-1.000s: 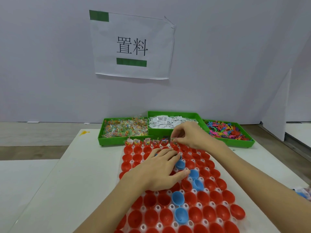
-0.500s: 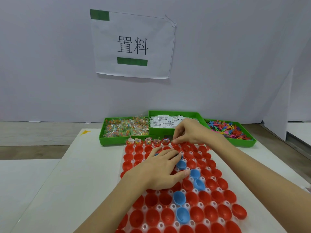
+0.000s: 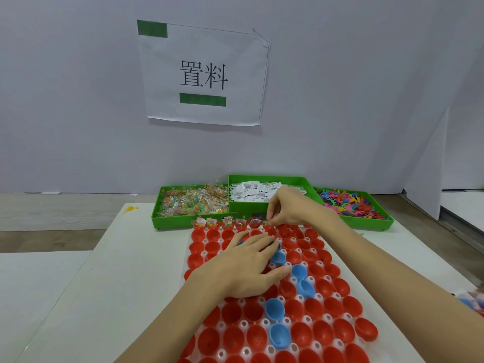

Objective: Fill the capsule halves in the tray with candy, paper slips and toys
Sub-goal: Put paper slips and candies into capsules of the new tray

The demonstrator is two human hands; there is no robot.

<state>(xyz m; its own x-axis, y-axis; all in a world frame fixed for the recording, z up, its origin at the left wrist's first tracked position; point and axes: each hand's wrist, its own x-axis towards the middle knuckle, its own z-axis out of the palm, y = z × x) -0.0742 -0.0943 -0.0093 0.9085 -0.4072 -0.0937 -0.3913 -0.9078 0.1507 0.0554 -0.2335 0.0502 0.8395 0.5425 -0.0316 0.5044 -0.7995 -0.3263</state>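
Observation:
A white tray (image 3: 246, 355) on the table holds rows of red capsule halves (image 3: 296, 307) and a few blue ones (image 3: 275, 309). Several halves in the far row (image 3: 227, 223) hold candy, slips and toys. My left hand (image 3: 248, 268) rests flat on the capsules, fingers straight. My right hand (image 3: 288, 208) hovers over the far row and pinches a small item at its fingertips above a red half; what the item is cannot be made out. Behind the tray stand three green bins: candy (image 3: 191, 201), paper slips (image 3: 251, 191), toys (image 3: 348, 203).
A white wall with a printed paper sign (image 3: 203, 74) stands behind the bins. A second white table (image 3: 31, 281) adjoins on the left. Blurred colourful objects (image 3: 471, 301) sit at the right edge. A yellow mark (image 3: 130, 209) lies on the table's far left corner.
My right hand has stayed over the far row, its fingertips dipping slightly toward a red half. My left hand has not moved on the tray.

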